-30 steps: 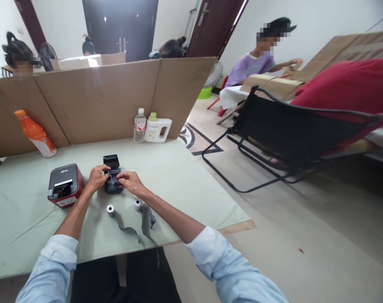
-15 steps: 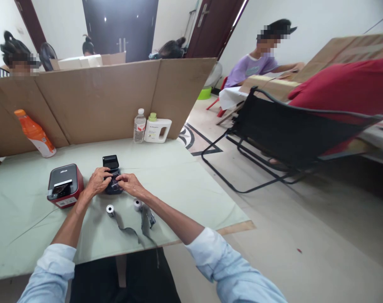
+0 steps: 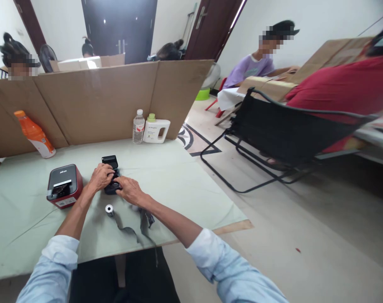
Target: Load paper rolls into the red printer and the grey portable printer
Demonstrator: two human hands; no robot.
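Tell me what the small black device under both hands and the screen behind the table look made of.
Small black device: likely hard plastic, dark with a slight sheen on its raised lid. Screen: brown corrugated cardboard, matte, with visible fold creases.

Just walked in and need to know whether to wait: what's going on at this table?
A person in light blue sleeves has both hands on a small black printer on the green table. The left hand grips its left side; the right hand presses on its front, with the lid standing open. A paper roll trailing a dark strip lies just in front. A red and black printer sits untouched to the left. Other people work at separate tables behind.
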